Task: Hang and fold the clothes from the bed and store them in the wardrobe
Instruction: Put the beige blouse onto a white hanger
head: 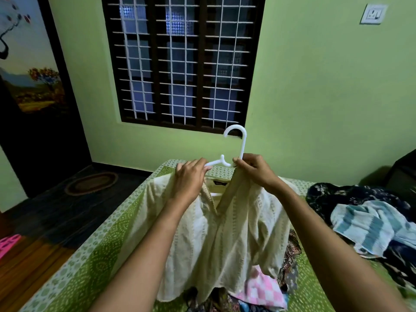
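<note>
A cream patterned shirt point(225, 239) hangs in the air above the bed point(94, 255), draped on a white plastic hanger point(238, 143) whose hook points up. My left hand point(191, 179) grips the shirt's left shoulder over the hanger's arm. My right hand point(254, 170) pinches the collar edge together with the hanger's neck. The hanger's lower bar shows faintly inside the neckline; the rest is hidden by cloth.
A pile of clothes point(369, 224) with a blue striped towel lies on the bed's right side. More garments, one pink checked point(263, 291), lie under the shirt. A barred window point(182, 61) faces me. A dark door point(33, 97) and oval mat point(92, 183) are left.
</note>
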Motion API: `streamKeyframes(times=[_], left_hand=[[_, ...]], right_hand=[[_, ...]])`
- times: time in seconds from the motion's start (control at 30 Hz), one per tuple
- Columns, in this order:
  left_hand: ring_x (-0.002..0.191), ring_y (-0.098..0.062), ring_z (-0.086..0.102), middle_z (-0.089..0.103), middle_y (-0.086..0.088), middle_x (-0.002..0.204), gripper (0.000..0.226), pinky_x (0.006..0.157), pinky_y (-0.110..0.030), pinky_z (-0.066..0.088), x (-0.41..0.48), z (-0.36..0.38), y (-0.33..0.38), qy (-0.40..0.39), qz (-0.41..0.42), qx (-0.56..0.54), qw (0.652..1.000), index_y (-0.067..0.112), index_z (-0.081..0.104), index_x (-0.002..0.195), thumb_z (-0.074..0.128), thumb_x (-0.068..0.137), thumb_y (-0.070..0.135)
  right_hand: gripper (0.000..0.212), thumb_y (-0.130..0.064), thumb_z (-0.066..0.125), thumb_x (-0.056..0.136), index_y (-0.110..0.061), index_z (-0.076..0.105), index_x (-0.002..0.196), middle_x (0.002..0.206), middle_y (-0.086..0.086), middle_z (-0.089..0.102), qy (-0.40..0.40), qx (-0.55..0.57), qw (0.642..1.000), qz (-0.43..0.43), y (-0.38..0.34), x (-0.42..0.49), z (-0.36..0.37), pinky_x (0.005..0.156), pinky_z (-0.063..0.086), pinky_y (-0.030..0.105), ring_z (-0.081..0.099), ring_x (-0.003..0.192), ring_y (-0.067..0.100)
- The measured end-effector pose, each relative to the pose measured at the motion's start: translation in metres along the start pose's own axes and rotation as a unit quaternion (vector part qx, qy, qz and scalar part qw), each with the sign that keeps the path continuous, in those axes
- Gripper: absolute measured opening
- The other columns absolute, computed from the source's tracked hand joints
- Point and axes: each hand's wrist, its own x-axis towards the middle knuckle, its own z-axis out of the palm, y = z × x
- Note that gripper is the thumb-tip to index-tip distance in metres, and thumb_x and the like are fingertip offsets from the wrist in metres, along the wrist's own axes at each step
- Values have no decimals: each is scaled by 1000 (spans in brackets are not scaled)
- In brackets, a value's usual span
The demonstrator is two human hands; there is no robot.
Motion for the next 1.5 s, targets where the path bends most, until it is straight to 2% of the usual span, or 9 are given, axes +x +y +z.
streamKeyframes(times=[0.13, 0.27, 0.4, 0.6, 0.73, 1.13, 1.27, 1.4, 1.5], left_hand=[[87, -19, 49, 63, -2, 95, 22, 73, -27, 19, 0, -5, -18, 88, -37, -3, 995, 10, 62, 100, 44, 98, 24], [79, -15, 39, 59, -6, 85, 20, 76, -31, 28, 1, -6, -29, 119, -51, -25, 991, 5, 60, 91, 48, 97, 20], [71, -19, 43, 60, -8, 78, 16, 81, -39, 38, 0, 1, -21, 130, -41, -39, 990, 5, 60, 85, 53, 94, 15], [71, -25, 50, 61, -11, 77, 19, 70, -32, 30, -3, 1, -16, 131, -28, -61, 989, 3, 60, 86, 53, 93, 19], [70, -26, 55, 63, -14, 78, 15, 62, -31, 34, -7, -8, -28, 117, 21, -91, 989, -2, 64, 94, 57, 90, 10], [75, -2, 62, 72, -13, 91, 22, 74, -4, 45, -16, -28, -20, 236, 48, -171, 955, -5, 67, 105, 63, 84, -1], [76, -20, 67, 73, -11, 85, 37, 68, -28, 53, -17, -28, -14, 189, 29, -161, 968, 1, 73, 94, 60, 84, 35], [109, -30, 57, 62, -15, 120, 39, 93, -38, 41, -8, -12, -7, 76, 8, -102, 992, 4, 59, 124, 58, 91, 25], [95, -26, 60, 66, -12, 111, 33, 75, -32, 41, -6, -6, 1, 27, -14, -92, 995, 9, 58, 124, 49, 96, 24]], right_hand=[[25, -33, 53, 95, -19, 51, 75, 61, -7, 43, -40, -235, 971, -5, 11, -1, -20, 67, 24, 31, 43, 61, 13], [23, -23, 53, 94, -21, 63, 115, 108, 6, 63, -58, -420, 902, 86, 19, -2, -40, 77, 21, 33, 54, 105, 26], [36, -26, 62, 89, -16, 58, 124, 113, 6, 63, -54, -316, 947, 26, 3, 2, -21, 80, 34, 30, 56, 102, 25], [29, -28, 54, 96, -16, 48, 70, 58, -8, 38, 39, -113, 993, -25, -19, 0, 12, 50, 24, 24, 34, 51, 3], [36, -30, 56, 94, 4, 58, 83, 59, -2, 38, 97, -68, 993, -18, -14, 2, 9, 50, 23, 26, 33, 53, 9], [26, -32, 64, 88, -7, 71, 90, 61, -3, 54, 185, -119, 975, -22, 0, -1, 7, 63, 30, 27, 49, 61, 15], [28, -33, 60, 91, -6, 67, 89, 58, -4, 51, 164, -109, 980, -20, -1, -1, 5, 56, 30, 28, 47, 57, 15], [26, -31, 61, 91, -6, 66, 86, 55, -10, 46, 104, -98, 989, -45, -4, -5, 13, 55, 30, 28, 41, 52, 5], [26, -29, 63, 90, -3, 66, 86, 61, -1, 52, 88, -95, 990, -55, -8, -7, 16, 58, 34, 30, 46, 57, 13]])
